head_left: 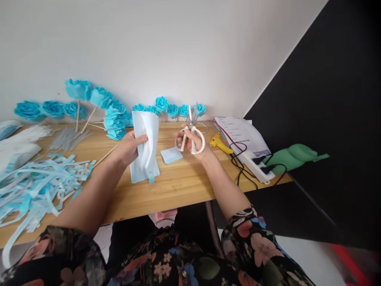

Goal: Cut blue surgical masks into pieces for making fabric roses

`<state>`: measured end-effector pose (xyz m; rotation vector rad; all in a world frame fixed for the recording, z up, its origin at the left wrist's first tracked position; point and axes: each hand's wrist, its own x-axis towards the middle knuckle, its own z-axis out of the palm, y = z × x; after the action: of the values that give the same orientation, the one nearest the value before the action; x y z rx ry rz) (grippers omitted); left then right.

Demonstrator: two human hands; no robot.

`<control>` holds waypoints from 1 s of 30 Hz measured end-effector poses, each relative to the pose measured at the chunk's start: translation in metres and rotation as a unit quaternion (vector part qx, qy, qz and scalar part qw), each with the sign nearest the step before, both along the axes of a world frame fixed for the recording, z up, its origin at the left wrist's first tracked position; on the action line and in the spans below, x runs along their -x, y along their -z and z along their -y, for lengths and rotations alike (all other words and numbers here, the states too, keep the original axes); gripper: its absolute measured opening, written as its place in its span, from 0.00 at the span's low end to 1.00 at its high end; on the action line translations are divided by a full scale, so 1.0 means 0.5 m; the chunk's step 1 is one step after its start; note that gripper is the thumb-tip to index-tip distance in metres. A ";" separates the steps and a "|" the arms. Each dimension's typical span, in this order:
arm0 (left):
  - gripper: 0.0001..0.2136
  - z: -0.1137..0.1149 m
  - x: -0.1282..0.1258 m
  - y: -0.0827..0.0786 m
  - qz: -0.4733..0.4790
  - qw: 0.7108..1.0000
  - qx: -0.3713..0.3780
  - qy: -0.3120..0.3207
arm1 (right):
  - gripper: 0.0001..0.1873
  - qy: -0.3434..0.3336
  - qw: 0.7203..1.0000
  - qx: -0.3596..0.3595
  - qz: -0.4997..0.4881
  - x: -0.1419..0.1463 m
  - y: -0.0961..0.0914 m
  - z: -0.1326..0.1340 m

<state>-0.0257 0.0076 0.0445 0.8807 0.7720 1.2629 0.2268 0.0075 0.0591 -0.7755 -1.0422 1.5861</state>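
Note:
My left hand is closed on a pale blue fabric sheet, thumb across its front. The sheet hangs upright above the table, and a small brighter blue strip shows at its lower edge. In my right hand is a pair of scissors with cream handles. Their blades point up, slightly apart, and do not touch the sheet. Between my hands, a folded pale blue piece lies on the wooden table.
Blue fabric flowers stand along the wall, some on sticks. Cut strips and grey wires cover the left side. At right are a yellow glue gun, printed papers, a power strip with black cables and a green bundle.

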 end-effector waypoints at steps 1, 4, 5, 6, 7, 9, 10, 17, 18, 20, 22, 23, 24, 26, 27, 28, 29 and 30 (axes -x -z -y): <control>0.13 0.012 -0.015 0.001 -0.025 0.999 0.004 0.034 | 0.34 -0.009 1.000 0.009 0.001 0.006 0.002 0.003; 0.13 0.035 -0.040 0.003 -0.084 0.991 0.017 0.106 | 0.35 -0.034 0.999 0.003 0.010 0.024 0.009 0.013; 0.12 0.038 -0.043 0.003 -0.096 0.988 0.019 0.120 | 0.35 -0.039 0.999 -0.008 0.019 0.028 0.011 0.016; 0.12 0.039 -0.045 0.003 -0.106 0.986 0.021 0.130 | 0.34 -0.042 0.998 -0.021 0.032 0.031 0.012 0.019; 0.11 0.039 -0.046 0.003 -0.116 0.983 0.022 0.139 | 0.33 -0.040 0.997 -0.036 0.047 0.032 0.014 0.022; 0.11 0.038 -0.047 0.004 -0.135 0.979 0.029 0.152 | 0.31 -0.024 0.995 -0.063 0.073 0.031 0.015 0.026; 0.12 0.037 -0.047 0.005 -0.146 0.976 0.034 0.158 | 0.29 -0.012 0.994 -0.072 0.080 0.029 0.014 0.026; 0.14 0.035 -0.042 0.017 -0.217 0.951 0.049 0.215 | 0.25 0.084 0.991 -0.081 0.061 0.014 0.008 0.013; 0.14 0.036 -0.042 0.018 -0.217 0.950 0.042 0.221 | 0.25 0.092 0.990 -0.084 0.060 0.013 0.008 0.011; 0.13 0.038 -0.042 0.017 -0.202 0.953 0.024 0.224 | 0.26 0.098 0.989 -0.091 0.064 0.012 0.011 0.009; 0.13 0.039 -0.044 0.018 -0.177 0.959 0.017 0.220 | 0.26 0.094 0.988 -0.098 0.074 0.013 0.014 0.009; 0.14 0.040 -0.046 0.019 -0.170 0.961 0.019 0.220 | 0.26 0.093 0.987 -0.102 0.080 0.014 0.016 0.009; 0.15 0.040 -0.047 0.020 -0.169 0.960 0.023 0.220 | 0.26 0.093 0.986 -0.107 0.086 0.016 0.017 0.010; 0.16 0.040 -0.049 0.024 -0.181 0.957 0.031 0.223 | 0.26 0.093 0.985 -0.115 0.093 0.020 0.019 0.012; 0.17 0.040 -0.050 0.026 -0.189 0.956 0.033 0.223 | 0.26 0.090 0.985 -0.117 0.093 0.022 0.020 0.013; 0.18 0.040 -0.051 0.028 -0.195 0.955 0.034 0.220 | 0.27 0.084 0.985 -0.118 0.094 0.024 0.021 0.014; 0.18 0.041 -0.052 0.029 -0.197 0.956 0.034 0.214 | 0.27 0.077 0.985 -0.117 0.096 0.026 0.022 0.015; 0.19 0.041 -0.054 0.029 -0.195 0.959 0.035 0.203 | 0.28 0.069 0.986 -0.115 0.099 0.028 0.023 0.017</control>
<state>0.0012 -0.0130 0.0299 1.1812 0.8829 0.7032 0.2126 -0.0009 0.0477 -0.8393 -1.2624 1.2644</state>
